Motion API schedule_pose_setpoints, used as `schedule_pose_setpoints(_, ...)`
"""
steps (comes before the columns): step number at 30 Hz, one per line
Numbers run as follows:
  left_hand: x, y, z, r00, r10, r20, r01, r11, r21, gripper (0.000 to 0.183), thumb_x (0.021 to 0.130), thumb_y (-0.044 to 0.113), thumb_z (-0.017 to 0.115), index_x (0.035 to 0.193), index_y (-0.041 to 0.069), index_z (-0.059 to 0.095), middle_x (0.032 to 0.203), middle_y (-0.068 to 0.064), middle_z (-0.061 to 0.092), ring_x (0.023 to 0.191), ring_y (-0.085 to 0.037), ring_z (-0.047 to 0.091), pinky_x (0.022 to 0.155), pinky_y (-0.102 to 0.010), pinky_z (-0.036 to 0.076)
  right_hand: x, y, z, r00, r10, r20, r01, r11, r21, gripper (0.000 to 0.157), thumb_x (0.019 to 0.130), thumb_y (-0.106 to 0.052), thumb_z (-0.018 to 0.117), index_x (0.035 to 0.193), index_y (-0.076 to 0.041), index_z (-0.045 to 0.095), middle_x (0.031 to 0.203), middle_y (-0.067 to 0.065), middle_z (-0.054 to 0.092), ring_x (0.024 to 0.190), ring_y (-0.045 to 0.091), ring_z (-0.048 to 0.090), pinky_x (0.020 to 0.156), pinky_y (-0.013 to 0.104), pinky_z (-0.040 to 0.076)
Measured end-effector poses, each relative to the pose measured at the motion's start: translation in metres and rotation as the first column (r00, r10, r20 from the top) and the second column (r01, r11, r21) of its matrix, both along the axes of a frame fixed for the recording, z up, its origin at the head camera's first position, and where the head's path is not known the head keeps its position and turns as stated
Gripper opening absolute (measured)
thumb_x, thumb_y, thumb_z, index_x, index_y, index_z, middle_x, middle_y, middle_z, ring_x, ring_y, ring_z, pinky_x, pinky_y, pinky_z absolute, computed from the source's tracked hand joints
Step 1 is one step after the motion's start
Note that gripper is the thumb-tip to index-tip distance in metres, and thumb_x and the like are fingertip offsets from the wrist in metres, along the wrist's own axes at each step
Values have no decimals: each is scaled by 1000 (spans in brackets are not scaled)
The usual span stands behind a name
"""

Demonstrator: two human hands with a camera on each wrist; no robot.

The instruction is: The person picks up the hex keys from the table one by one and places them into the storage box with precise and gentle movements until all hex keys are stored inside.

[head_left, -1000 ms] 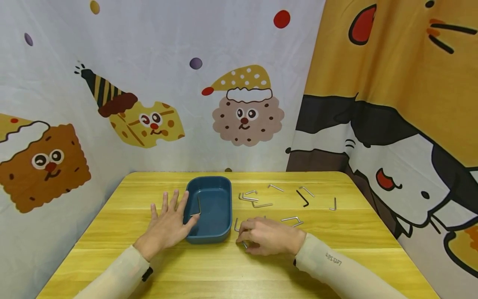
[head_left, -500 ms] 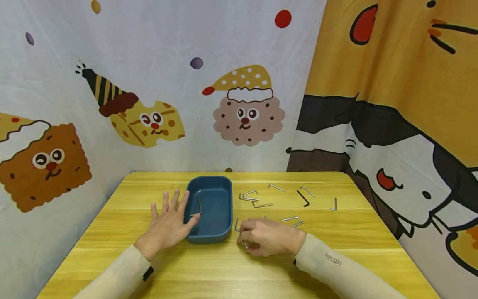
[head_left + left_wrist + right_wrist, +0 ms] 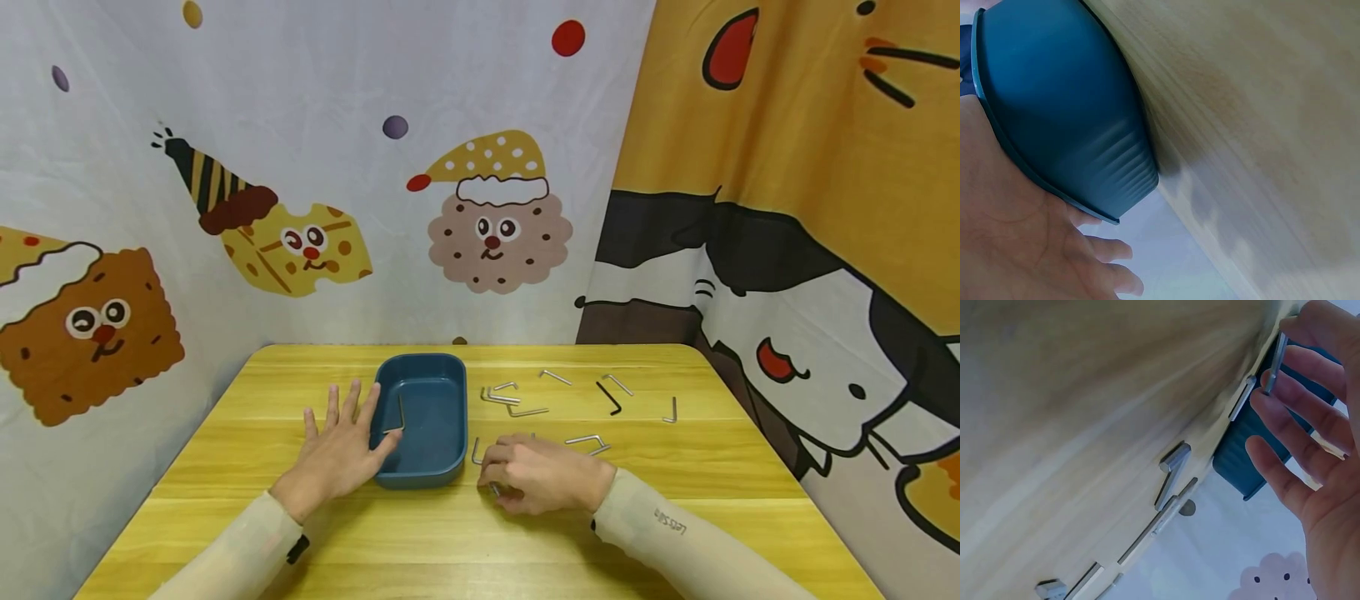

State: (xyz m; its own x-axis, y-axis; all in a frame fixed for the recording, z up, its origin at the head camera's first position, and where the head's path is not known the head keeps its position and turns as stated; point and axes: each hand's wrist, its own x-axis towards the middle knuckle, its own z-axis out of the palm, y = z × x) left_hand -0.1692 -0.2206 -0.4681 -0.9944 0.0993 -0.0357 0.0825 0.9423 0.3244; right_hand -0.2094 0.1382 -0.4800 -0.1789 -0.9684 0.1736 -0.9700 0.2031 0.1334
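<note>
My left hand (image 3: 337, 454) lies with spread, straight fingers over the left rim of a blue plastic box (image 3: 438, 446). From the left wrist view, the palm meets the rim, outside the box wall (image 3: 1066, 94). One L-shaped hex key (image 3: 401, 412) lies inside the box. To the right of the box, my right hand (image 3: 540, 475) is low over the table. Its thumb and fingers pinch a silver hex key (image 3: 1277, 359), seen best in the right wrist view. In the head view the hand hides most of that key.
Several silver hex keys, such as one close to the box (image 3: 476, 452) and a pair on the right (image 3: 588, 442), are scattered over the wooden table (image 3: 300, 542). A black hex key (image 3: 609, 398) lies farther back. A printed curtain (image 3: 480, 100) hangs behind the table.
My right hand has shifted very slightly right, and less of its hex key shows below the fingers. My left hand and the box stay in place.
</note>
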Motion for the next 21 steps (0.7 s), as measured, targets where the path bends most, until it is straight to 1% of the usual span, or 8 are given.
schedule_pose_setpoints(2,0,0,0,1000,0,0,0,1000,-1,97,118,69,50,189,13,14,196,-26,5,179,-61,-9,133,-96,-5,0,0,1,1000,-8,-7,8,1000,-9,26,100,-25,90,126,-25,86,121,-12,81,106,8,73,101,25,63)
schedule_pose_setpoints(5,0,-1,-1,1000,0,2,0,1000,1,97,118,69,50,189,13,14,196,-26,4,179,-61,-10,133,-95,-6,1,-1,5,1000,-20,9,20,999,-26,26,102,-27,90,128,-26,86,122,-12,81,108,8,73,104,29,64)
schedule_pose_setpoints(8,-1,-1,0,1000,-3,6,3,1000,5,99,118,72,48,189,14,13,196,-26,2,179,-60,-10,133,-95,-7,1,-1,8,999,-27,19,28,999,-43,26,102,-28,91,127,-27,86,123,-12,81,110,9,73,104,31,65)
schedule_pose_setpoints(12,-1,-2,0,1000,-9,8,9,1000,8,102,116,77,45,189,14,12,196,-25,1,180,-60,-11,132,-95,-8,-1,-1,12,999,-30,11,31,997,-64,24,101,-27,91,125,-27,86,122,-12,80,111,10,74,103,32,65)
schedule_pose_setpoints(16,0,-1,1,1000,-9,9,9,1000,7,103,116,79,43,189,13,12,196,-24,1,180,-60,-11,133,-95,-8,-4,-1,16,1000,-21,-5,21,996,-85,22,100,-25,91,121,-25,85,123,-11,80,110,11,75,100,33,66)
schedule_pose_setpoints(21,1,-2,2,1000,-4,11,4,1000,7,102,116,78,43,189,13,12,196,-25,1,179,-60,-11,133,-95,-8,-9,-2,20,1000,-2,-27,-1,993,-114,26,97,-25,94,121,-21,85,122,-8,80,109,13,76,101,35,67)
